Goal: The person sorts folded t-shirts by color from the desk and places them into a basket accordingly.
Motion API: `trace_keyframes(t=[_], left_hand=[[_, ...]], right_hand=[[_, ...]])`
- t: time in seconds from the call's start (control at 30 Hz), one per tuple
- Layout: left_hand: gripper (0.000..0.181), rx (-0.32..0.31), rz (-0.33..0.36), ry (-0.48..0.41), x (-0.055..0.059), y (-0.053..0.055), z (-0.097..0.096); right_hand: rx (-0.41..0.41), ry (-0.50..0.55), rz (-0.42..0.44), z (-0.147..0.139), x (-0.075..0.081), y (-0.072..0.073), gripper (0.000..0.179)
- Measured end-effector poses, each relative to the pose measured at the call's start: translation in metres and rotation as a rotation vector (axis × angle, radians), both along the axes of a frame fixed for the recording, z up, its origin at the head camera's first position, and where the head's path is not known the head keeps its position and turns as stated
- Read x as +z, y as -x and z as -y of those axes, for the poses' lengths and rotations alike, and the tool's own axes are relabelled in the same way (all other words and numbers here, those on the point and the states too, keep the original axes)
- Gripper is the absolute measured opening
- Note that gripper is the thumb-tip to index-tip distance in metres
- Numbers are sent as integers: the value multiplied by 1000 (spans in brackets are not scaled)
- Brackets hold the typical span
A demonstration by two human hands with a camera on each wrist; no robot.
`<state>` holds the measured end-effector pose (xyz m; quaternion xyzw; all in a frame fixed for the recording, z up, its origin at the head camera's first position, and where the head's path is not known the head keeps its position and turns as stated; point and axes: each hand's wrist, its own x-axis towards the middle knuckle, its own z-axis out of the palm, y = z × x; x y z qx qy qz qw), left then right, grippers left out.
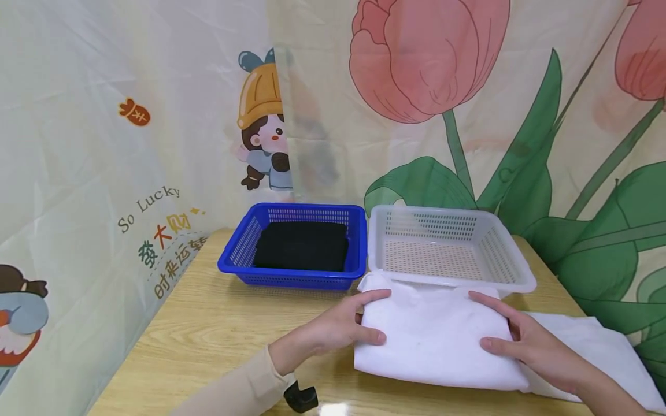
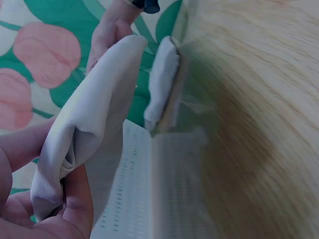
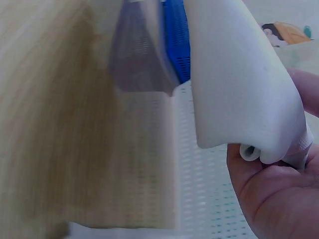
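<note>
Both hands hold a folded white cloth (image 1: 426, 341) in front of the white basket, and its far edge overlaps the basket's near rim in the head view. My left hand (image 1: 343, 326) grips the left side, thumb on the near face. On the opposite side, my right hand (image 1: 536, 341) pinches the cloth the same way. Rolled fold ends of the cloth (image 3: 239, 79) show beside the right fingers in the right wrist view. The left wrist view shows the left hand (image 2: 70, 209) curled round a folded edge.
A blue basket (image 1: 296, 279) with a folded black cloth (image 1: 302, 245) stands left of the white basket (image 1: 499, 248), side by side at the table's back. Another white cloth (image 1: 598, 352) lies on the wooden table (image 1: 208, 341) at right. A printed curtain (image 1: 322, 115) hangs behind.
</note>
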<state>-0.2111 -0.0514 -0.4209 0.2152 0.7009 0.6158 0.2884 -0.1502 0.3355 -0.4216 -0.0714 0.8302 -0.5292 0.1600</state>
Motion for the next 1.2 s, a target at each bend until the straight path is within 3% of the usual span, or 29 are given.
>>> trace_keyframes(t=[0.13, 0.27, 0.5, 0.7, 0.9, 1.2], left_hand=[[78, 11, -53, 20, 21, 1, -5], [79, 16, -96, 30, 39, 9, -12], [84, 21, -203, 56, 56, 44, -34], [86, 81, -241, 77, 58, 76, -57], [83, 176, -265, 134, 53, 108, -76], [83, 233, -235, 122, 34, 146, -92]], right_hand=[[20, 34, -43, -10, 18, -1, 77], [48, 74, -119, -20, 33, 5, 76], [20, -40, -271, -41, 49, 37, 80], [-20, -140, -309, -53, 61, 69, 83], [-40, -234, -318, -61, 62, 106, 87], [-50, -190, -215, -65, 46, 152, 96]])
